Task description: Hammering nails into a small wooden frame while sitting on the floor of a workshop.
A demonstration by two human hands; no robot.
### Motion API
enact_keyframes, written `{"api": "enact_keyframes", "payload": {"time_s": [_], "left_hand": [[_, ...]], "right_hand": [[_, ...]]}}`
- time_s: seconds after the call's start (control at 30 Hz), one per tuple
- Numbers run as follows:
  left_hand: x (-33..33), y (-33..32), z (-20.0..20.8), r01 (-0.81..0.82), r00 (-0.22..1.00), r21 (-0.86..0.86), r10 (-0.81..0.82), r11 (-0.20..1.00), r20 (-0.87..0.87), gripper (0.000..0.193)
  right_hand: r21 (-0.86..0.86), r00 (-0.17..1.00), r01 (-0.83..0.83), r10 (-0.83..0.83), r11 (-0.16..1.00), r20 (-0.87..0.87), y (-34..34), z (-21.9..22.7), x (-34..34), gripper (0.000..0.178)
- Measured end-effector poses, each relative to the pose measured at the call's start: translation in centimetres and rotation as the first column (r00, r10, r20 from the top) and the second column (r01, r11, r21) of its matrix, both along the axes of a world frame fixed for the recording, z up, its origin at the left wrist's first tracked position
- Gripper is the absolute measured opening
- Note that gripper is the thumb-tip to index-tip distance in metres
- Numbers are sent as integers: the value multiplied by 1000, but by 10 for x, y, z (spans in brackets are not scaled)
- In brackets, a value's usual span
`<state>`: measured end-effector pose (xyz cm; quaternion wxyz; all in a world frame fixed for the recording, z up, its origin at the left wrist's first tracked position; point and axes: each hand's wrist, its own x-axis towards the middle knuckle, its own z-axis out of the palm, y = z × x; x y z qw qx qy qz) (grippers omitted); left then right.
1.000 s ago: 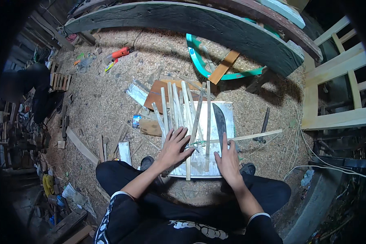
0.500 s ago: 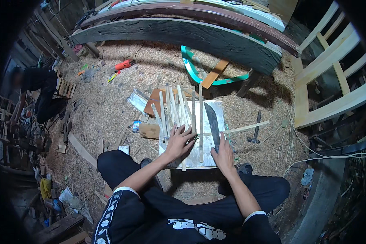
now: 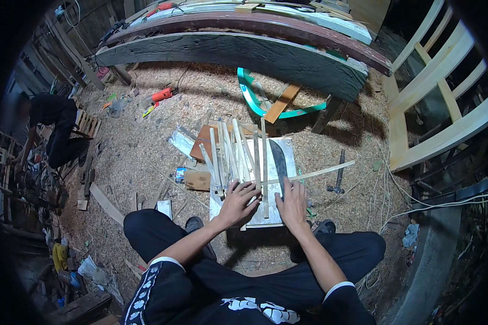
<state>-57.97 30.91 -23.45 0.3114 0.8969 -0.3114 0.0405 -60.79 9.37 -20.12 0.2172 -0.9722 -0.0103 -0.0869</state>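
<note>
A machete (image 3: 278,158) lies on a pale board (image 3: 288,147), tip pointing away from me. My right hand (image 3: 293,205) rests over its lower end with fingers stretched out; the handle is hidden under the palm. To the left, my left hand (image 3: 237,205) lies with fingers apart at the near ends of several thin wooden strips (image 3: 231,154). Just right of those fingers, a darker strip (image 3: 257,162) and a longer strip (image 3: 265,184) lie lengthwise on the board. A long thin slat (image 3: 325,170) runs crosswise from the board out to the right.
A hammer (image 3: 339,173) lies on the shavings at right. Beyond the board are a teal curved frame (image 3: 246,89), an orange power tool (image 3: 161,95) and a heavy beam (image 3: 228,46). A wooden frame (image 3: 401,132) leans at right; another person (image 3: 57,122) bends at far left.
My right hand has shifted slightly left over the machete, its fingers now stretched across the lower blade. My left hand has drawn a little toward me, and the view has tilted slightly.
</note>
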Motion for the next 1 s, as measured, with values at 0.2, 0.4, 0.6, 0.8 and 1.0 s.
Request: {"api": "enact_keyframes", "payload": {"time_s": [0.2,0.4,0.6,0.8,1.0], "left_hand": [[-5,15,-3,-30,997,-88,23,996,-77,65],[-5,28,-15,-65,998,67,64,996,16,55],[-4,32,2,-73,995,-24,71,997,-75,47],[3,28,0,-96,995,-36,97,995,2,44],[-1,29,4,-116,993,-21,116,993,-21,40]], "right_hand": [[33,937,-347,345,937,43,22,-11,2,54],[-25,943,-334,333,942,-16,31,-19,4,34],[-71,975,-209,214,975,66,31,-19,4,21],[-54,972,-195,200,979,124,30,-26,6,14],[10,970,-222,219,975,108,30,-21,4,13]]}}
